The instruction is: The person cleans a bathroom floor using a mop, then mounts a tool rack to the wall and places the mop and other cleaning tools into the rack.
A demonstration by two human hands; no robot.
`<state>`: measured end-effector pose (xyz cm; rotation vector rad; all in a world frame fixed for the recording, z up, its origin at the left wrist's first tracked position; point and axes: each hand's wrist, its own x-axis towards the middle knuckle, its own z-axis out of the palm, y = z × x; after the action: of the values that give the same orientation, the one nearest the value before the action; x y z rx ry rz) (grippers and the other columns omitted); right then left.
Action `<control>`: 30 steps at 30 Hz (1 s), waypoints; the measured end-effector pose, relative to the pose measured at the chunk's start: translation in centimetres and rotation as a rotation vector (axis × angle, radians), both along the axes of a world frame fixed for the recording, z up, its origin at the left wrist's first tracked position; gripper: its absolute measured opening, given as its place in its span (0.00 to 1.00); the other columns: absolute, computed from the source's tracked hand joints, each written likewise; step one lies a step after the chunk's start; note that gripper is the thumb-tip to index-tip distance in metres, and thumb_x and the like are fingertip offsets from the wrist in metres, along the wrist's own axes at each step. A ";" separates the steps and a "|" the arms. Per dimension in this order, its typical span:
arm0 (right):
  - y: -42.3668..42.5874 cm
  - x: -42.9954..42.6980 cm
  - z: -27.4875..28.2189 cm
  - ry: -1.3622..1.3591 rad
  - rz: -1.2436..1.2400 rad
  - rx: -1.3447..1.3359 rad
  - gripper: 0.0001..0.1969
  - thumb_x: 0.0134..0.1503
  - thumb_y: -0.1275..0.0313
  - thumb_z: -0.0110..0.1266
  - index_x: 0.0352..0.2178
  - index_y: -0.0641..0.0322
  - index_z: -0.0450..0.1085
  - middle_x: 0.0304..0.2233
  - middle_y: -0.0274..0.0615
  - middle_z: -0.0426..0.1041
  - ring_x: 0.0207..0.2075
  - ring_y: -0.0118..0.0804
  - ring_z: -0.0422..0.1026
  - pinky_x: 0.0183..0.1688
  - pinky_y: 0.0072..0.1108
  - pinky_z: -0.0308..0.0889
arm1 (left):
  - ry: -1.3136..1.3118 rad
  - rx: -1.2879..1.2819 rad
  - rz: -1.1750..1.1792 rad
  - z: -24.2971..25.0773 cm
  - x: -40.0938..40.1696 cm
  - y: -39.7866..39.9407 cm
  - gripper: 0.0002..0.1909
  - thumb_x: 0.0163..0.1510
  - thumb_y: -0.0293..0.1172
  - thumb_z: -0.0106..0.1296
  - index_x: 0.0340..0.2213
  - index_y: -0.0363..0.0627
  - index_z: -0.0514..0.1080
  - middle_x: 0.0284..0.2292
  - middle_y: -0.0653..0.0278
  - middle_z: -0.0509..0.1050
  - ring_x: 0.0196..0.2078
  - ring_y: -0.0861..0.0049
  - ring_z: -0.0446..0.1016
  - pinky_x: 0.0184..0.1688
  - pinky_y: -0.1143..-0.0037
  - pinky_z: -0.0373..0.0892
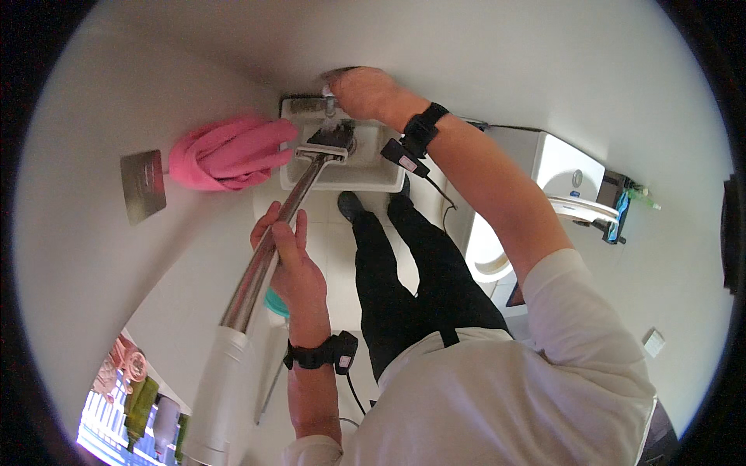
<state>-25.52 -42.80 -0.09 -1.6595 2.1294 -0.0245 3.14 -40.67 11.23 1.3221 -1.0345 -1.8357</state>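
Observation:
My left hand is wrapped around the metal pole of a long-handled mop or brush, which has a white grip at its near end. The tool's white-framed head with dark bristles or pad lies inside a white utility sink. Water seems to run from a faucet onto that head. My right hand is at the wall beside the faucet; its fingers are hidden behind the hand, so what it grips cannot be seen.
A pink towel hangs on the wall left of the sink, beside a metal wall plate. To the right stands a white toilet with its lid raised. Bottles and a barred window are at lower left. A teal container is behind my left wrist.

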 end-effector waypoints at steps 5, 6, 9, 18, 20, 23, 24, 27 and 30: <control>0.4 -0.2 -0.2 0.059 0.011 -0.055 0.12 0.57 0.71 0.49 0.39 0.64 0.74 0.35 0.52 0.78 0.39 0.52 0.77 0.41 0.38 0.73 | -0.008 -0.012 0.008 1.1 -3.6 -1.1 0.23 0.62 0.43 0.52 0.49 0.39 0.60 0.55 0.53 0.64 0.58 0.71 0.64 0.61 0.63 0.66; 0.7 -0.1 -0.1 0.052 -0.003 -0.079 0.12 0.57 0.71 0.48 0.40 0.63 0.73 0.35 0.51 0.78 0.40 0.53 0.77 0.41 0.38 0.73 | -0.013 -0.018 -0.005 1.1 -4.0 -1.2 0.23 0.62 0.43 0.52 0.49 0.39 0.60 0.55 0.53 0.64 0.58 0.71 0.64 0.61 0.63 0.66; 1.8 0.1 -0.2 0.022 -0.060 -0.109 0.12 0.57 0.69 0.47 0.39 0.63 0.73 0.35 0.53 0.78 0.39 0.54 0.77 0.41 0.39 0.73 | -0.005 0.013 0.026 1.1 -5.3 -1.5 0.23 0.62 0.42 0.52 0.49 0.38 0.61 0.55 0.54 0.64 0.57 0.73 0.65 0.61 0.62 0.66; 17.2 2.3 -5.2 -0.304 -0.403 0.136 0.13 0.56 0.64 0.48 0.36 0.61 0.73 0.34 0.52 0.77 0.38 0.56 0.76 0.41 0.41 0.71 | -0.079 0.046 0.053 2.3 -7.4 -0.9 0.25 0.63 0.42 0.51 0.54 0.38 0.60 0.52 0.55 0.66 0.57 0.73 0.66 0.60 0.64 0.68; 22.2 3.9 -5.5 -0.381 -0.487 0.222 0.14 0.57 0.63 0.48 0.34 0.64 0.73 0.34 0.54 0.77 0.38 0.56 0.76 0.42 0.41 0.71 | -0.066 -0.012 0.007 2.1 -7.1 -0.8 0.25 0.63 0.42 0.50 0.54 0.39 0.61 0.53 0.55 0.66 0.57 0.73 0.65 0.60 0.65 0.68; 28.5 7.2 -6.6 -0.519 -0.519 0.266 0.15 0.57 0.63 0.48 0.34 0.65 0.74 0.34 0.55 0.77 0.40 0.57 0.75 0.44 0.41 0.70 | -0.073 0.017 -0.074 2.2 -7.1 -0.5 0.24 0.63 0.42 0.51 0.52 0.39 0.62 0.53 0.55 0.65 0.57 0.72 0.66 0.60 0.64 0.67; 28.8 8.3 -5.8 -0.525 -0.527 0.262 0.15 0.57 0.63 0.48 0.34 0.65 0.74 0.34 0.55 0.77 0.40 0.57 0.75 0.44 0.41 0.70 | -0.077 0.014 -0.084 1.4 -6.6 -0.6 0.24 0.63 0.42 0.51 0.52 0.39 0.62 0.53 0.55 0.65 0.57 0.72 0.66 0.60 0.64 0.67; 28.7 10.7 -2.9 -0.686 -0.621 0.222 0.15 0.56 0.63 0.49 0.35 0.63 0.74 0.34 0.55 0.77 0.39 0.57 0.75 0.43 0.41 0.70 | -0.132 0.033 -0.160 -0.3 -5.6 -0.5 0.24 0.62 0.43 0.52 0.51 0.39 0.62 0.52 0.56 0.65 0.55 0.73 0.66 0.60 0.65 0.67; 26.8 12.6 -1.7 -0.774 -0.622 0.120 0.13 0.55 0.63 0.50 0.32 0.61 0.75 0.31 0.55 0.77 0.37 0.60 0.75 0.41 0.41 0.70 | -0.127 -0.025 -0.165 0.3 -6.8 -0.1 0.25 0.61 0.43 0.54 0.50 0.39 0.63 0.51 0.58 0.65 0.53 0.73 0.66 0.58 0.68 0.69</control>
<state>-12.93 -15.97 -1.76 -0.6767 1.8625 -0.6051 -3.67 -40.78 11.53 1.3889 -1.2631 -1.8706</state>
